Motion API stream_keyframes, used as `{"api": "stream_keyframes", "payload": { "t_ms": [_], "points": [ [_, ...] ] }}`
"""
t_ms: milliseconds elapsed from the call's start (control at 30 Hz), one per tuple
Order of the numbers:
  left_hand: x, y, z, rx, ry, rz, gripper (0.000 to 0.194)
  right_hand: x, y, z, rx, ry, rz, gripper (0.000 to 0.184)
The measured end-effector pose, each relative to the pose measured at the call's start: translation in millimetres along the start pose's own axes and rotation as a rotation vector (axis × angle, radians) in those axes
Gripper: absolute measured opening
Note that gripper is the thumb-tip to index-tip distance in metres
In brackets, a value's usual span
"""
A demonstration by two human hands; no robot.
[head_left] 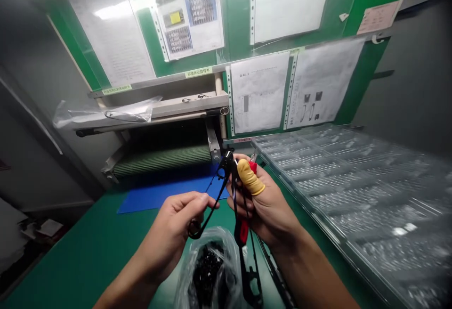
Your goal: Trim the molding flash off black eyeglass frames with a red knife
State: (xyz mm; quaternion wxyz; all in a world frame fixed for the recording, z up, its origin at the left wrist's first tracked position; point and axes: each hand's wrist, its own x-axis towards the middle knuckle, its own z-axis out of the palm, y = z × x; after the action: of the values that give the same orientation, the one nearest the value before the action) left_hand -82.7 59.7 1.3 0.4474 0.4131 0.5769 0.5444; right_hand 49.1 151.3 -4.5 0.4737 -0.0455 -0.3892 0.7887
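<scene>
My left hand (176, 226) is closed, pinching a thin black cable piece (212, 207) that curves up toward the other hand. My right hand (263, 205) is closed round a red-handled cutting tool (243, 226), its thumb in a yellow finger cot (249, 177). The tool's tip meets a small black part (226, 165) at the cable's upper end. More black cables hang down from my right hand. Below both hands sits a clear plastic bag (208, 266) holding several black parts.
Clear plastic trays (353, 186) with many small compartments fill the right side. A green conveyor belt (162, 158) and a blue mat (158, 191) lie ahead on the green table (88, 252). Instruction sheets (259, 92) hang on the green back wall.
</scene>
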Motion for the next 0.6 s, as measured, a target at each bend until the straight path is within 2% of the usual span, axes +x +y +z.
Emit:
{"api": "stream_keyframes", "payload": {
  "t_ms": [100, 200, 300, 400, 600],
  "points": [
    [0, -4, -2.0, -0.137, 0.063, -0.040, 0.028, 2, -3, -4, -0.022, 0.032, -0.069, 0.028],
    [-3, -2, -1.3, -0.220, -0.041, -0.120, 0.024, 2, -5, -5, -0.035, 0.036, -0.116, 0.024],
    [-11, -1, 3.6, -0.190, -0.161, -0.142, 0.030, 0, -2, -3, -0.083, -0.002, -0.092, 0.021],
    [-18, 0, 8.5, -0.174, -0.212, -0.129, 0.037, 0, 5, -1, -0.097, -0.029, -0.048, 0.019],
    [-21, 0, 13.8, -0.271, -0.282, -0.110, 0.036, 2, 18, 1, -0.051, -0.030, 0.020, 0.019]
  ]
}}
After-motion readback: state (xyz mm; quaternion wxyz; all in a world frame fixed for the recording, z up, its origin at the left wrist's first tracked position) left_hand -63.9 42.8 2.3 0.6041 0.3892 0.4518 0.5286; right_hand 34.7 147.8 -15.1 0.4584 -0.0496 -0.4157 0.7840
